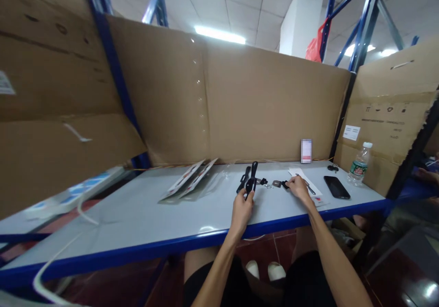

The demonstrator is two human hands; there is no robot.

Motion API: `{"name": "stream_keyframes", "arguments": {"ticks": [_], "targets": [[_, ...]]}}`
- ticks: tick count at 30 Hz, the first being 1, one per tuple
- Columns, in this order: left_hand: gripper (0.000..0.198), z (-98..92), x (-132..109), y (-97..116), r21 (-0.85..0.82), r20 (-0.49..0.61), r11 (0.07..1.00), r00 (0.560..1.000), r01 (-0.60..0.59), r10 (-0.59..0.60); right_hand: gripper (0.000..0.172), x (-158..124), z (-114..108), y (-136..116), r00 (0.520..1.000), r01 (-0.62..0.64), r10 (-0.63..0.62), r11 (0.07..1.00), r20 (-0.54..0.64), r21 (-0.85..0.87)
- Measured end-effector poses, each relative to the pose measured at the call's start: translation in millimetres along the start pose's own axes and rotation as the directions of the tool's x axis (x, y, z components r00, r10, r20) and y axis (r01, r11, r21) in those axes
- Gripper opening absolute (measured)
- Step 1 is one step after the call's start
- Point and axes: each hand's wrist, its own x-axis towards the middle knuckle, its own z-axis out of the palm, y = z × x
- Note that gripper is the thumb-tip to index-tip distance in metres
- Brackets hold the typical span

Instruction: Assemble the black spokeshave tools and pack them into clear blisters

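My left hand (243, 206) is closed around the lower end of a black long-handled part (253, 174), which it holds tilted up over the table. Just behind it lies a second black elongated part (244, 179). My right hand (297, 187) pinches a small black piece (285, 185) at the tabletop. Next to that piece is a small grey-brown plate (276, 183); whether the two are joined I cannot tell. Between my hands lie several small shiny metal bits (269, 186) and another small black piece (264, 181).
On the grey table (137, 220) stand packaged flat cards (185, 181) at left. A pen (307, 184) on white paper (295, 172), a dark phone (336, 187), keys (332, 167) and a water bottle (360, 165) are at right. A lit phone (306, 150) leans against the cardboard wall (267, 110).
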Motion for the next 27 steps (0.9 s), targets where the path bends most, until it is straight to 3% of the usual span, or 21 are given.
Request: {"name": "stream_keyframes", "arguments": {"ticks": [4,7,11,18,20,23,27], "targets": [[0.028,0.3,-3.4,5.3,-0.011,0.037,0.997,0.996,0.077,-0.077,0.015,3.3,7.2,-4.5,0.998,-0.022,0.021,1.000,0.053,0.017],[0.024,1.2,-5.0,9.1,0.011,0.053,0.998,0.996,0.070,-0.070,0.024,-3.5,9.0,-5.4,1.000,-0.021,0.021,1.000,-0.001,0.014],[0.024,2.1,-7.0,12.0,0.009,0.059,0.997,0.995,0.078,-0.078,0.028,-30.2,11.0,-4.0,0.988,0.063,-0.056,0.997,-0.143,0.046],[0.028,-9.7,0.9,11.4,-0.004,0.113,0.997,0.991,0.079,-0.078,0.025,-63.3,24.3,4.9,0.976,0.196,-0.162,0.946,-0.145,0.258],[0.024,-18.4,14.0,15.2,0.169,0.067,0.983,0.995,0.065,-0.077,0.026,-64.7,25.7,6.0,0.971,0.220,-0.180,0.929,-0.156,0.298],[0.025,-30.5,43.6,24.6,0.522,-0.015,0.852,1.000,0.029,-0.025,0.026,-66.5,25.5,4.7,0.969,0.227,-0.183,0.925,-0.168,0.305],[0.025,-34.9,84.6,33.1,0.709,-0.058,0.705,0.998,0.030,0.016,0.023,-70.0,23.9,0.5,0.973,0.203,-0.165,0.944,-0.163,0.259]]}}
